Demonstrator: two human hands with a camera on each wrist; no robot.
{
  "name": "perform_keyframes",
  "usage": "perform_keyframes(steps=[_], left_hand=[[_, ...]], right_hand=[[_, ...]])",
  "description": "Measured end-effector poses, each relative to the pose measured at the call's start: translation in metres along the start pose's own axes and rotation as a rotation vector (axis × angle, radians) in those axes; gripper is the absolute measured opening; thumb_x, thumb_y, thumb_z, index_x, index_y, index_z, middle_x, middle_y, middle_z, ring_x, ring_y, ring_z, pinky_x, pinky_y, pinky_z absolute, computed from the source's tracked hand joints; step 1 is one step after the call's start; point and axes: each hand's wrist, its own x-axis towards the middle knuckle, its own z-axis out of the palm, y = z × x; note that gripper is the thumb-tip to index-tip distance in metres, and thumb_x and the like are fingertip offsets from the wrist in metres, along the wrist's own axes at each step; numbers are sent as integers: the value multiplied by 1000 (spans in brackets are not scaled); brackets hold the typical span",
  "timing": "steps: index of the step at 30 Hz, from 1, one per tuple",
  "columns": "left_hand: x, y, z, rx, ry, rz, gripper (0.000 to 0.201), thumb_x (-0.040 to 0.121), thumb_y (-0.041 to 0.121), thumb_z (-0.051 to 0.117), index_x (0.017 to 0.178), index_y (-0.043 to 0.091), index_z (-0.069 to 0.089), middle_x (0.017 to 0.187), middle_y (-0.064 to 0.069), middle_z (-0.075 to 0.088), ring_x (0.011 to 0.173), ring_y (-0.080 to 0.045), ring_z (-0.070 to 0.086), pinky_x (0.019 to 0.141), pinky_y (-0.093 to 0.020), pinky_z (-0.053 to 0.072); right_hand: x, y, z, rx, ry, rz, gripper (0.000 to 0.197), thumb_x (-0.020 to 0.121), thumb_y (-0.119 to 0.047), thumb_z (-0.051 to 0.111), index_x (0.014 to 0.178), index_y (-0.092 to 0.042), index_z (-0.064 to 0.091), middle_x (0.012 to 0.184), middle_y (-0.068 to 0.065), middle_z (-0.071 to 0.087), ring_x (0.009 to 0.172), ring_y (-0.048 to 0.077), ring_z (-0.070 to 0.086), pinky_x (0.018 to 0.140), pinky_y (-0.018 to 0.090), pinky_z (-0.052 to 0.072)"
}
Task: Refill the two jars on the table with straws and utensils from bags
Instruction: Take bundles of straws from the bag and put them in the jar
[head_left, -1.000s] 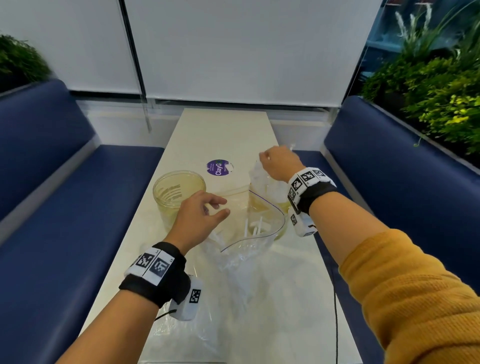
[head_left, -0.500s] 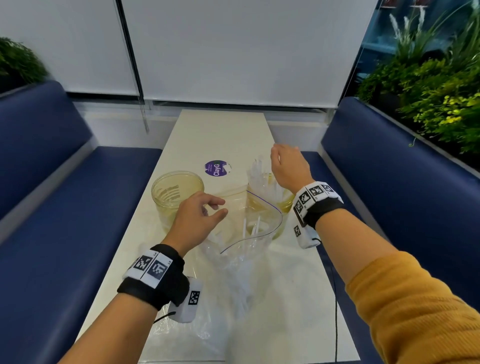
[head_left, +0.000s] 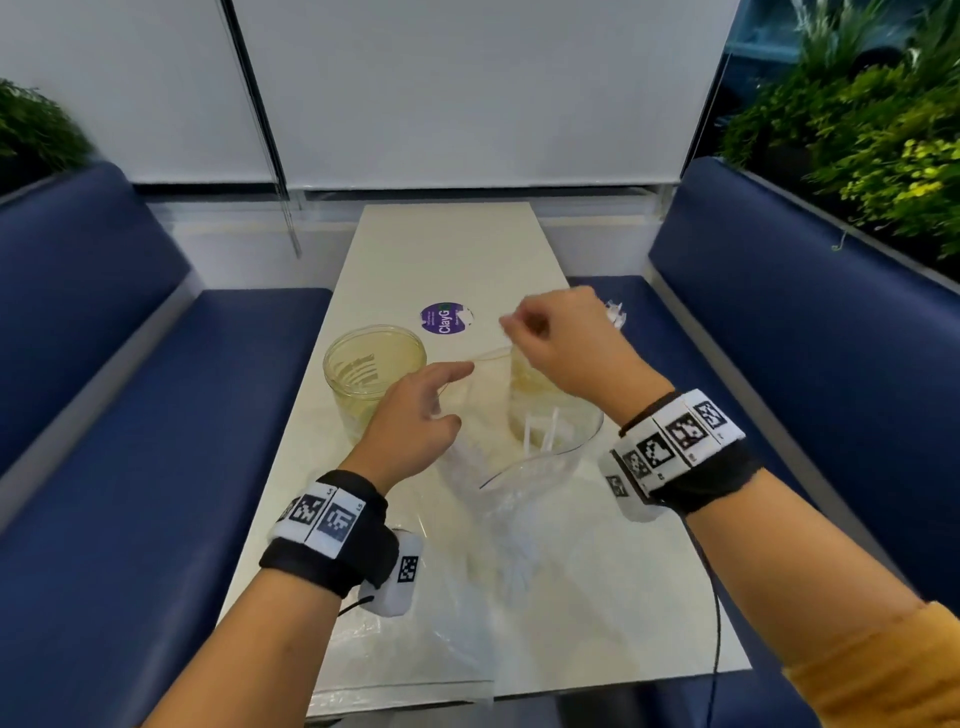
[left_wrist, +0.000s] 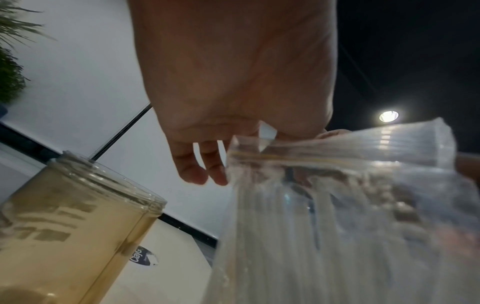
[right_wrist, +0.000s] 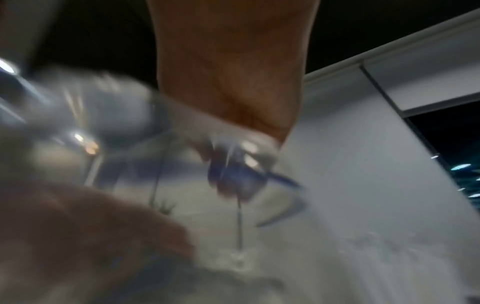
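An empty clear jar (head_left: 374, 364) stands at the table's left; the left wrist view shows it too (left_wrist: 64, 226). A second jar (head_left: 527, 379) stands to its right, half hidden by my right hand, with white wrapped straws (head_left: 615, 312) sticking up behind the hand. In front of the jars a clear zip bag (head_left: 524, 467) stands open with a few straws inside. My left hand (head_left: 452, 395) holds the bag's left rim, thumb on the zip edge (left_wrist: 285, 144). My right hand (head_left: 519, 332) hovers over the right jar, fingers curled and pinching the bag's far rim; its wrist view (right_wrist: 233, 170) is blurred.
The narrow white table (head_left: 441, 249) has a purple round sticker (head_left: 445, 318) behind the jars. Another flat clear bag (head_left: 415, 649) lies near the front edge. Blue benches (head_left: 130, 415) flank both sides. A black cable (head_left: 717, 623) runs along the right edge.
My right hand let go of the straws in the right jar and moved left and nearer, onto the bag's rim. The left hand has kept its hold on the bag.
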Motion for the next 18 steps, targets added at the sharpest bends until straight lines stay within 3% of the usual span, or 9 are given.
perform_keyframes(steps=[1, 3, 6, 8, 9, 13, 15, 17, 18], left_hand=[[-1, 0, -1, -28, -5, 2, 64, 75, 8, 55, 137, 24, 61, 104, 19, 58, 85, 1, 53, 78, -18, 41], [-3, -2, -3, -92, -11, -10, 62, 83, -7, 52, 137, 22, 60, 104, 19, 58, 84, 7, 54, 76, -9, 42], [-7, -7, -4, -169, -22, -44, 68, 87, -13, 44, 142, 25, 55, 112, 14, 58, 90, 2, 57, 71, -11, 51], [-9, -11, -3, -251, -24, -73, 72, 88, -14, 40, 145, 28, 52, 134, 9, 54, 101, -12, 61, 70, -18, 57], [-10, -12, -3, -287, -26, -83, 73, 88, -15, 38, 146, 28, 51, 141, 10, 50, 104, -15, 62, 68, -18, 57], [-12, -16, -1, -407, -41, -126, 77, 87, -18, 33, 149, 27, 46, 150, 13, 43, 111, -12, 65, 65, -16, 53], [-13, -20, 0, -477, -32, -170, 75, 90, -18, 31, 150, 25, 45, 151, 7, 45, 111, -8, 65, 67, -14, 53], [-12, -26, 2, -575, -12, -220, 71, 93, -18, 29, 151, 21, 43, 147, -2, 51, 115, -9, 64, 75, -16, 57], [-11, -28, 3, -627, -2, -243, 70, 94, -18, 29, 151, 21, 43, 143, -4, 54, 118, -13, 63, 85, -23, 59]], right_hand=[[-5, -12, -2, -16, -174, 32, 29, 98, -30, 59, 87, -8, 74, 77, 5, 71, 71, 21, 66, 72, 33, 55], [-16, -23, 0, -75, -533, 82, 19, 93, -21, 63, 105, -13, 75, 100, 2, 74, 85, 15, 68, 83, 30, 56], [-29, -27, 15, -208, -911, 83, 71, 84, -27, 78, 147, -21, 46, 137, -6, 57, 117, 12, 56, 100, 31, 48], [-34, -28, 30, -194, -964, 101, 99, 77, -38, 84, 156, -22, 26, 147, -6, 49, 130, 16, 51, 108, 37, 44], [-36, -28, 38, -166, -956, 112, 102, 75, -42, 85, 155, -21, 26, 147, -6, 50, 131, 16, 51, 109, 37, 44], [-45, -30, 61, -53, -874, 165, 72, 76, -48, 82, 133, -18, 49, 127, -3, 59, 109, 18, 58, 96, 35, 50], [-49, -30, 66, -26, -805, 173, 59, 77, -48, 81, 120, -16, 55, 116, 0, 62, 101, 21, 60, 91, 37, 52], [-53, -30, 69, -15, -773, 166, 49, 80, -46, 79, 110, -16, 56, 109, 0, 62, 98, 23, 60, 88, 37, 52], [-55, -30, 70, -12, -780, 156, 48, 80, -45, 79, 111, -16, 56, 108, -1, 61, 98, 22, 60, 88, 36, 52]])
